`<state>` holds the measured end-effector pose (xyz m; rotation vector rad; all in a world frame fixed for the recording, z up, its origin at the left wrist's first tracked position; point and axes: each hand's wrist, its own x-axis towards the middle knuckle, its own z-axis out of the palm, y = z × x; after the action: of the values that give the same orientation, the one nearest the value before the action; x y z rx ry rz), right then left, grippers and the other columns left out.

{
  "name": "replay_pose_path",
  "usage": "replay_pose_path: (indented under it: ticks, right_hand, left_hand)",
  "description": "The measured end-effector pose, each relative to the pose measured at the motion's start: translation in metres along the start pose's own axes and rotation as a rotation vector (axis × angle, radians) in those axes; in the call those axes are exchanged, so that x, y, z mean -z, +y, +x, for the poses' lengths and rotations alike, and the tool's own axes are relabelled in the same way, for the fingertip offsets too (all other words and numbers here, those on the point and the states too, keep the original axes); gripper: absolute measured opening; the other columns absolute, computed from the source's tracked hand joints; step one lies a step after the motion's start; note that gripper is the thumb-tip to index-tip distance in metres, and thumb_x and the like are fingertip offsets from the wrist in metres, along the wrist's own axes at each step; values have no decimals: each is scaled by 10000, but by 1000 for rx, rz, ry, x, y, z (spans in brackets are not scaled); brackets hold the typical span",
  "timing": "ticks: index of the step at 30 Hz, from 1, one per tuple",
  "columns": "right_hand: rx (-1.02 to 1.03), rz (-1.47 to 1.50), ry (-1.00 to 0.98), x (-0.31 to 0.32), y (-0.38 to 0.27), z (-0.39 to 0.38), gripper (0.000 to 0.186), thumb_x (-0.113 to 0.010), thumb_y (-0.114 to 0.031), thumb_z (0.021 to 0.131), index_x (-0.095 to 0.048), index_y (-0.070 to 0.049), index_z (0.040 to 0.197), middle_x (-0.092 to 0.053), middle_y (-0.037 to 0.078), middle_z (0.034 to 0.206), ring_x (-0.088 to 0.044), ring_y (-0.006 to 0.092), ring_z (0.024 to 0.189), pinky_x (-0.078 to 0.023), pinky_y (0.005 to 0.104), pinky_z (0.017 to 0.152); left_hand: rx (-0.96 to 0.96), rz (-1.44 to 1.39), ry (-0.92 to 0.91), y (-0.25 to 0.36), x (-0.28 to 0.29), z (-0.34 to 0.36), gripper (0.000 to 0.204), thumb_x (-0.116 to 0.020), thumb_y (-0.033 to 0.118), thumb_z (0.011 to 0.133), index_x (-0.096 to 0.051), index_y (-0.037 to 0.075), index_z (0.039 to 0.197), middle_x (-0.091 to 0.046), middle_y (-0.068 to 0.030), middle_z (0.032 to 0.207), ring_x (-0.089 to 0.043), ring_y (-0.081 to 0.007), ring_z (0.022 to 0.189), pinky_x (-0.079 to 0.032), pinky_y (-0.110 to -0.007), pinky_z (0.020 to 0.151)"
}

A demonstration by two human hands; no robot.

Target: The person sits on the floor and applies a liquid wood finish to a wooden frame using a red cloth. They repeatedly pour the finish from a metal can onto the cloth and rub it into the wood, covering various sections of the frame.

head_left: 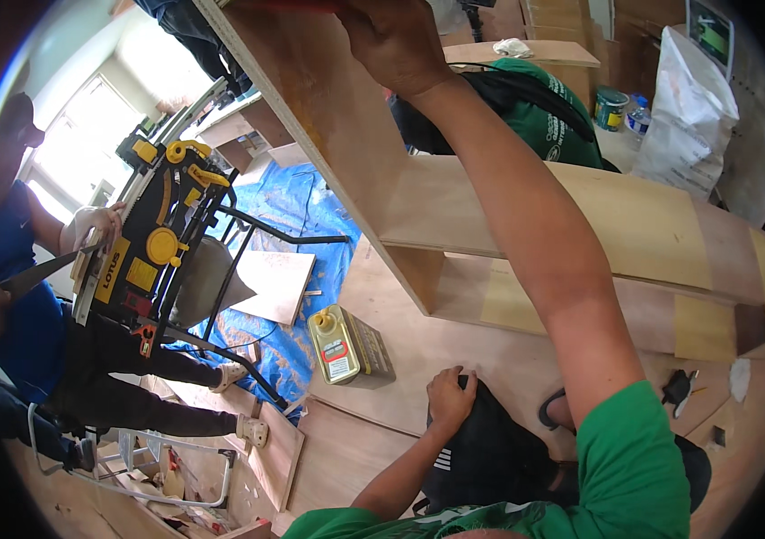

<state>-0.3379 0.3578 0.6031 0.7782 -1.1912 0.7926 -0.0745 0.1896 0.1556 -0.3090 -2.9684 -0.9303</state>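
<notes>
My right hand reaches up and forward, fingers closed on the upper part of a tall plywood panel that stands on edge as the side of a plywood cabinet frame. The top of the hand is cut off by the picture's rim. My left hand rests on my knee in black trousers, holding nothing. A yellow rectangular tin can stands on the plywood floor sheet a little to the left of that hand.
A black and yellow table saw stands at left on a blue tarp. Beside it a person in blue holds a hand saw. Another person in green crouches behind the frame. A white sack and a paint tin sit at back right.
</notes>
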Motion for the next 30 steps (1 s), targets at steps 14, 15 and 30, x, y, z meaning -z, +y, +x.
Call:
replay_pose_path:
  ticks: [14,15,30]
  right_hand:
    - [-602,-232,-218,25,-30,-23,186,-678,-124,888,-700,-13,1036,-695,196,930,-676,351,827,-532,400,732]
    - [-599,-278,-267,24,-32,-19,191,-681,-144,888,-697,-9,1022,-691,194,909,-677,345,817,-529,401,724]
    - [-138,-76,-132,30,-46,-18,253,-656,-11,876,-727,-55,1115,-720,150,1009,-680,339,886,-545,385,790]
  left_hand:
    - [4,-25,3,3,-3,4,382,-670,380,917,-731,36,1073,-706,-154,1057,-639,-327,1060,-437,-458,985]
    - [-17,-31,28,6,-3,6,384,-667,382,920,-730,37,1078,-705,-153,1063,-639,-326,1061,-435,-457,988]
    - [32,1,-25,2,-5,3,408,-647,394,926,-731,28,1085,-696,-158,1105,-619,-326,1104,-422,-467,1009]
